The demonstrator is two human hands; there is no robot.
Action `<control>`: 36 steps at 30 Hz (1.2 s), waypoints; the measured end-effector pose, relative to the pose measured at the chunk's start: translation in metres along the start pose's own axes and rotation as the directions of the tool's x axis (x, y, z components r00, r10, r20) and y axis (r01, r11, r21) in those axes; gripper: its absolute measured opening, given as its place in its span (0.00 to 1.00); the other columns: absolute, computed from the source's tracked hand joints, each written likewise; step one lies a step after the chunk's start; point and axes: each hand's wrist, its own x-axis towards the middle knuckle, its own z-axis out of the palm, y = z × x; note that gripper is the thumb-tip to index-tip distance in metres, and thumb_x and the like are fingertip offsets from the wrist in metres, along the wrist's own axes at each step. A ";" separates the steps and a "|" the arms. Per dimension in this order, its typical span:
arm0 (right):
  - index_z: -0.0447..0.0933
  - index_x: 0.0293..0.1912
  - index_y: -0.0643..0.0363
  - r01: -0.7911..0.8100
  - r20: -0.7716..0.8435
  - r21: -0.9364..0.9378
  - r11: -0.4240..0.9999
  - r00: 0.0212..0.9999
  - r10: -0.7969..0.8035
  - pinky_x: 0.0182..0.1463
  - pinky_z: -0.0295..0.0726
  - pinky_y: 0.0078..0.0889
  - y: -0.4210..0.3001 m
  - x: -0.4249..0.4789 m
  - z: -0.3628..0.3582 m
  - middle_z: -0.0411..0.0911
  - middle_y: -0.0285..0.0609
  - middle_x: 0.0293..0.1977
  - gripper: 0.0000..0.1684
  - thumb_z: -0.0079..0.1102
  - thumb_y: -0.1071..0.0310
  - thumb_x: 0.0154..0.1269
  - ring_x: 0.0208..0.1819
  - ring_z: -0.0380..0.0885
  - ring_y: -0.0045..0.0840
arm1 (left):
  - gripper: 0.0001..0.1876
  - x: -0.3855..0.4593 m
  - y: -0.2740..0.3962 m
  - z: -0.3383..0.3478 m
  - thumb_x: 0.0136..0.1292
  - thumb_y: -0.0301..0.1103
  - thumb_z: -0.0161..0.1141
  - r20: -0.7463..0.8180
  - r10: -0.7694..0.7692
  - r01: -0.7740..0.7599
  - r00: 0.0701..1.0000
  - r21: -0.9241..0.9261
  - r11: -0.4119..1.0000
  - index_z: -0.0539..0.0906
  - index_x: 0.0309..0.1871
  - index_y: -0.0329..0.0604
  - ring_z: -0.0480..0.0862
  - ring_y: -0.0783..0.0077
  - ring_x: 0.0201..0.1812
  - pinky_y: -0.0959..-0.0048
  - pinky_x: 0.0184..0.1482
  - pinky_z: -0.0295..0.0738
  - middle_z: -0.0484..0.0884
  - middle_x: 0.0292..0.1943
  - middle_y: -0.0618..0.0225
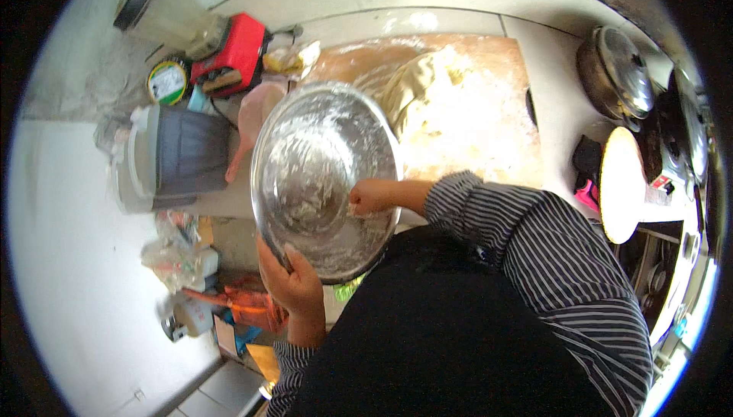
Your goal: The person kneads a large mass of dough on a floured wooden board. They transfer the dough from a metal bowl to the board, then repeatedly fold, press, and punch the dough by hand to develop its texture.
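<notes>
A large steel mixing bowl [326, 153] is tilted toward me, its inner wall streaked with flour and bits of dough. My left hand [295, 279] grips the bowl's near-left rim, thumb on the inside. Inside the bowl, my right hand [372, 198] is curled with its fingers drawn in, close to the right wall. Pale specks show by its fingertips; whether anything lies within the fist is hidden. Right behind the bowl, a mass of dough [409, 82] lies on a floured wooden board [343, 65]. Glare washes out much of the board's surface.
To the left stand a red blender [235, 56], a pink plastic dipper [260, 110] and a grey bucket [192, 150]. A lidded pot [618, 73] and a round pale disc [621, 185] are on the right. Bags and an orange basket [255, 308] sit lower left.
</notes>
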 end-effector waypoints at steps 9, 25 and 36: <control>0.77 0.32 0.61 -0.409 -0.929 -0.292 0.865 0.338 -0.154 0.48 0.75 0.36 0.017 -0.087 -0.142 0.75 0.45 0.36 0.04 0.58 0.71 0.55 0.44 0.73 0.39 | 0.24 -0.003 -0.002 -0.001 0.64 0.25 0.50 0.010 -0.048 0.049 0.999 -0.048 0.998 0.64 0.62 0.22 0.77 0.46 0.54 0.61 0.57 0.70 0.73 0.54 0.39; 0.83 0.37 0.60 -0.562 -0.640 -0.470 0.681 0.748 0.175 0.48 0.78 0.40 0.096 -0.049 -0.139 0.81 0.46 0.42 0.12 0.54 0.65 0.59 0.48 0.78 0.37 | 0.21 0.008 -0.007 -0.001 0.64 0.23 0.49 -0.019 -0.151 0.134 0.988 -0.363 0.922 0.67 0.61 0.26 0.79 0.59 0.48 0.68 0.49 0.74 0.77 0.50 0.47; 0.79 0.35 0.64 -0.298 -0.855 -0.161 0.941 0.519 0.019 0.48 0.76 0.45 0.034 -0.135 -0.178 0.79 0.58 0.37 0.11 0.52 0.68 0.57 0.43 0.78 0.47 | 0.23 -0.001 -0.022 -0.096 0.67 0.25 0.49 -0.349 -0.460 0.341 0.816 -0.353 0.871 0.65 0.65 0.30 0.73 0.60 0.60 0.70 0.59 0.69 0.68 0.63 0.47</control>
